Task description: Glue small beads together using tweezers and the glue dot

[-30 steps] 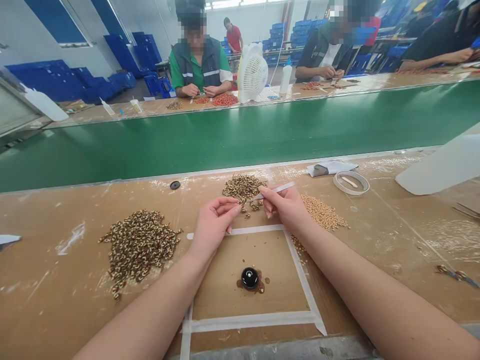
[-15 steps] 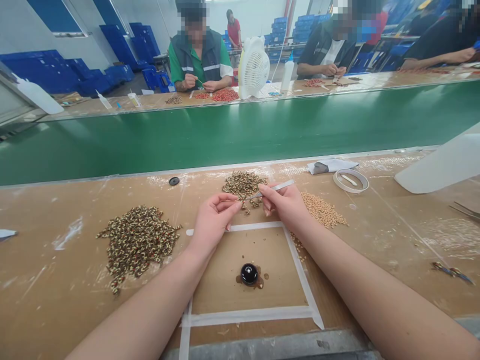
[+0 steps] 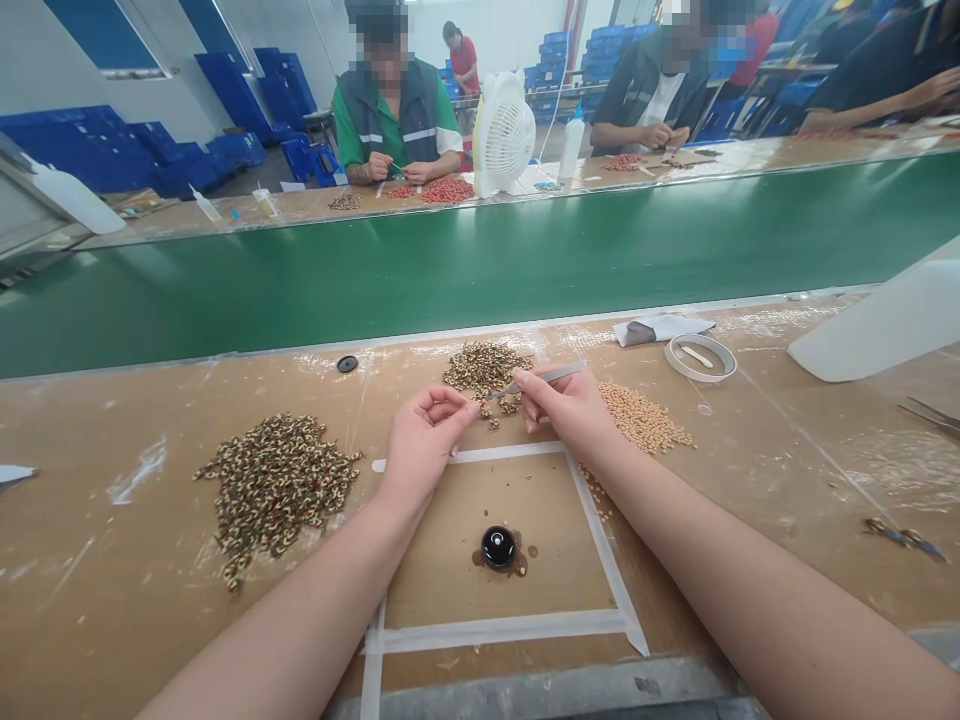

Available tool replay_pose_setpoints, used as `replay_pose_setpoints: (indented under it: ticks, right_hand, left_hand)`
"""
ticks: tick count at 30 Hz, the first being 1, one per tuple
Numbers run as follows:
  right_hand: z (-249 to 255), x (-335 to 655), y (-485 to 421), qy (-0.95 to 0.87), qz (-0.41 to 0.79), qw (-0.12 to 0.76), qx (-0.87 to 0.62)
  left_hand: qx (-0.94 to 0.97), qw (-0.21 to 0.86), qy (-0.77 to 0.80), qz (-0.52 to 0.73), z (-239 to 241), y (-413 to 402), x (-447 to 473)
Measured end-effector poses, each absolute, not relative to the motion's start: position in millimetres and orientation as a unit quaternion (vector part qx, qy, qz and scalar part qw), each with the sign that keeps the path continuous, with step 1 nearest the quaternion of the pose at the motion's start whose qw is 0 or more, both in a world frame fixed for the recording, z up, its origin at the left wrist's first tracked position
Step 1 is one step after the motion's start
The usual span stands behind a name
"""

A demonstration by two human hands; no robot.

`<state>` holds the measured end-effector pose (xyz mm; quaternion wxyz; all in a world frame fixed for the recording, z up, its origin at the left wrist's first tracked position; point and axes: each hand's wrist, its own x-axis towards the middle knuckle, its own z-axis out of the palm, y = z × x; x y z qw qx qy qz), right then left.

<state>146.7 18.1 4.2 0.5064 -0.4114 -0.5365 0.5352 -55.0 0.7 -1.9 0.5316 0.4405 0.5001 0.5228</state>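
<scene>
My right hand [image 3: 562,405] grips a pair of metal tweezers [image 3: 556,373], whose tips point left toward my left fingertips. My left hand [image 3: 431,430] is closed in a pinch; whatever sits between thumb and forefinger is too small to make out. Just beyond both hands lies a pile of small striped dark-and-cream pieces [image 3: 486,366], a few strayed toward me. Partly behind my right hand spreads a heap of tan beads [image 3: 641,418]. Nearer me, inside a white tape outline [image 3: 502,630], stands a small round dish of dark liquid [image 3: 498,548] with brown drips around it.
At left is a larger pile of striped pieces [image 3: 281,495]. A black cap [image 3: 346,364], a tape roll [image 3: 701,358] and a big white container [image 3: 877,325] stand around. Beyond the green belt [image 3: 450,265], several people work near a fan [image 3: 504,135]. Tweezers [image 3: 930,415] lie at right.
My hands stay nearly in place, the tweezers' tips still at my left fingertips. The whole view has shifted very slightly.
</scene>
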Motion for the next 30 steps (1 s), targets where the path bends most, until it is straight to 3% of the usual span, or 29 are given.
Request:
replay_pose_setpoints:
  ticks: [30]
  right_hand:
    - [3.3, 145.2, 18.6, -0.547, 0.526, 0.517, -0.396]
  left_hand:
    - [0.421, 0.526, 0.479, 0.562, 0.6, -1.4, -52.2]
